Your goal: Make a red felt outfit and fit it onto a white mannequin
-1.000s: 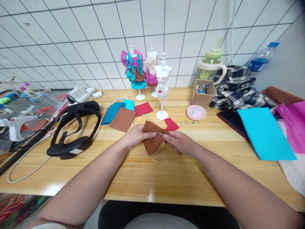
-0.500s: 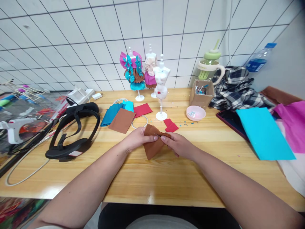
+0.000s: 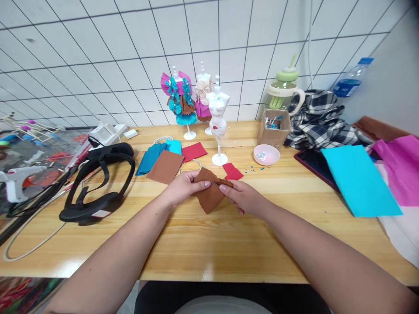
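In the head view, the left hand (image 3: 183,187) is pinching the brown sheet (image 3: 211,201) at nine o'clock and the right hand (image 3: 247,197) is gripping its folded part at three, over the wooden table (image 3: 222,244), while a white dress form (image 3: 217,107) is standing at twelve.

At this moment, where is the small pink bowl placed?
In the head view, the pink bowl sits right of centre, just in front of the open cardboard box and beyond the right hand.
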The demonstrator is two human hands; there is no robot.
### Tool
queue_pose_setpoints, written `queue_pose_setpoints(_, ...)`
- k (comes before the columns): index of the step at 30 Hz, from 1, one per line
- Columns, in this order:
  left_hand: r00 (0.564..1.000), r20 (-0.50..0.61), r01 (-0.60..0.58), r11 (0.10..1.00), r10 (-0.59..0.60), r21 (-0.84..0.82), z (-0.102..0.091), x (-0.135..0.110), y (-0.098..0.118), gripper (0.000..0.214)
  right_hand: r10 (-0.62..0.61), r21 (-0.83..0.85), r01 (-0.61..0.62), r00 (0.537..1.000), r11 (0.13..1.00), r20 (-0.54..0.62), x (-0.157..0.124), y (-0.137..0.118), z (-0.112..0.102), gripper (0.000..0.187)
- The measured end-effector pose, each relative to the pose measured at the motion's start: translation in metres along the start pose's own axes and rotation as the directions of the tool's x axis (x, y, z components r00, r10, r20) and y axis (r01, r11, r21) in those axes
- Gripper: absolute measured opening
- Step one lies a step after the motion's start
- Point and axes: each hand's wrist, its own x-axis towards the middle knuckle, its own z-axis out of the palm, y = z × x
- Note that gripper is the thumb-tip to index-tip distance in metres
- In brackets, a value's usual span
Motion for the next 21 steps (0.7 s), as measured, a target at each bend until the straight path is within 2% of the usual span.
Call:
queue_pose_setpoints(7, 1.0, 0.003, 0.006, 0.996, -0.006, -0.089, 0.0035, 0.0006, -0.0022, 0.042, -0.016, 0.026, 0.016, 1.0, 1.0, -0.009, -0.0011, -0.0031, 0.0004, 0.041)
queue_pose_setpoints(11, 1.0, 0.01, 0.015, 0.992, -0.014, -0.127, 0.004, 0.0013, -0.004, 0.041, -0.003, 0.032, 0.004, 1.0, 0.999, -0.017, -0.0013, -0.0044, 0.0012, 0.036)
queue_pose_setpoints(21, 1.0, 0.011, 0.025, 0.991, -0.024, -0.13, 0.0047, 0.0013, -0.0037, 0.044, -0.017, 0.051, 0.016, 1.0, 0.999, 0.012, -0.0018, -0.0045, 0.0, 0.035)
